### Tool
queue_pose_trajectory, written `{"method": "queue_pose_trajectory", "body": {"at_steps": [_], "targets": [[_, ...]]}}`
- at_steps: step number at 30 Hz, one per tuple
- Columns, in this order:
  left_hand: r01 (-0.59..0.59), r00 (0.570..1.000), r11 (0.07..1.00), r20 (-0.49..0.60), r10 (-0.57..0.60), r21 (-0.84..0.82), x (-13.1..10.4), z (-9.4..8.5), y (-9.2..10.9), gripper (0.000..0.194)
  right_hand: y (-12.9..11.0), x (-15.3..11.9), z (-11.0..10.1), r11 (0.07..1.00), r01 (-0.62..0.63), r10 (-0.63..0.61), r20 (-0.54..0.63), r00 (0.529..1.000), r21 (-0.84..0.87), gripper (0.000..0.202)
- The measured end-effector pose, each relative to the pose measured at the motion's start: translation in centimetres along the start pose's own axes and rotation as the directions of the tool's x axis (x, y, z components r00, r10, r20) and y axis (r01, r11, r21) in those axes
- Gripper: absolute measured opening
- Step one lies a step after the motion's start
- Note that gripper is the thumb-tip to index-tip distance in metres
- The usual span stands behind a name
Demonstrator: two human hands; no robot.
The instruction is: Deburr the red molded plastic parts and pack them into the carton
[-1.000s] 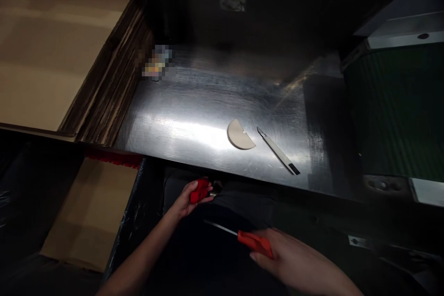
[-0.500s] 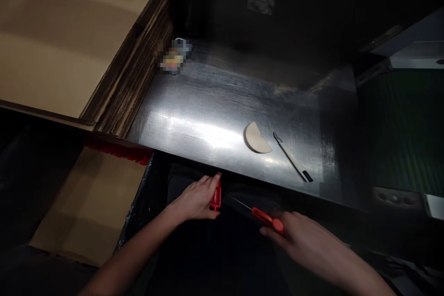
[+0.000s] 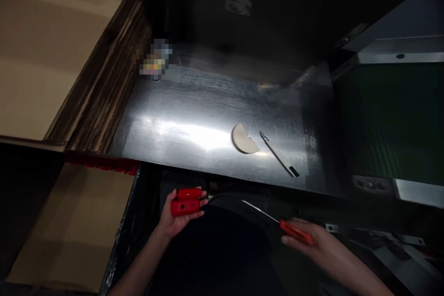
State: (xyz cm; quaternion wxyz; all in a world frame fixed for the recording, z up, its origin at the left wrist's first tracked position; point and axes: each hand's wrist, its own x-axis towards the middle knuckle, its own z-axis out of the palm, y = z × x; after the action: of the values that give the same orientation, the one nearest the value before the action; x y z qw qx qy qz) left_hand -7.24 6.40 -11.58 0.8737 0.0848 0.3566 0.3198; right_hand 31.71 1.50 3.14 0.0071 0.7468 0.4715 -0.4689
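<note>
My left hand (image 3: 175,222) grips a small red plastic block (image 3: 186,202) just below the front edge of the steel table (image 3: 194,115), its side with small holes facing up. My right hand (image 3: 314,243) holds a screwdriver by its red handle (image 3: 296,232); the thin metal shaft (image 3: 260,212) points up-left toward the red block, with its tip a short gap away from it. Both hands hang over a dark area in front of the table.
On the table lie a beige half-disc (image 3: 243,139) and a white utility knife (image 3: 279,154) side by side. A stack of flat cardboard (image 3: 52,55) fills the left. More cardboard (image 3: 72,222) lies lower left. A green conveyor belt (image 3: 391,115) stands at the right.
My left hand has turned the red block so its broad face shows and moved it down-left. The screwdriver has drawn back to the right, away from the block.
</note>
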Motion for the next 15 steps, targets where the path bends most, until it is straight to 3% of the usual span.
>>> {"method": "queue_pose_trajectory", "body": {"at_steps": [2, 3, 5, 7, 9, 11, 15], "targets": [[0.041, 0.998, 0.997, 0.049, -0.038, -0.062, 0.4, 0.2, -0.2, 0.082, 4.0, 0.4, 0.5, 0.993, -0.023, 0.047, -0.216, 0.975, 0.116, 0.033], [0.056, 0.996, 0.995, 0.075, -0.050, -0.083, 0.7, 0.4, -0.1, 0.081, 6.0, 0.7, 0.9, 0.979, -0.047, 0.120, -0.369, 0.922, 0.200, 0.036], [0.072, 0.990, 0.992, 0.126, -0.059, -0.106, 1.0, 1.0, 0.5, 0.078, 9.6, 1.3, 1.9, 0.930, -0.070, 0.297, -0.628, 0.719, 0.360, 0.046], [0.086, 0.981, 0.991, 0.184, -0.066, -0.102, 1.2, 1.9, 1.4, 0.073, 12.0, 2.7, 3.1, 0.897, -0.043, 0.396, -0.756, 0.521, 0.440, 0.057], [0.119, 0.960, 0.990, 0.263, -0.097, -0.072, 1.2, 2.9, 2.5, 0.075, 13.3, 5.0, 4.2, 0.883, 0.018, 0.421, -0.810, 0.408, 0.468, 0.062], [0.160, 0.927, 0.987, 0.349, -0.140, -0.028, 0.9, 4.0, 3.5, 0.086, 13.6, 8.0, 5.1, 0.868, 0.093, 0.426, -0.826, 0.369, 0.489, 0.059], [0.157, 0.877, 0.988, 0.459, -0.142, 0.006, -1.3, 5.7, 5.3, 0.100, 13.1, 13.8, 6.1, 0.822, 0.192, 0.420, -0.799, 0.431, 0.536, 0.038]]}}
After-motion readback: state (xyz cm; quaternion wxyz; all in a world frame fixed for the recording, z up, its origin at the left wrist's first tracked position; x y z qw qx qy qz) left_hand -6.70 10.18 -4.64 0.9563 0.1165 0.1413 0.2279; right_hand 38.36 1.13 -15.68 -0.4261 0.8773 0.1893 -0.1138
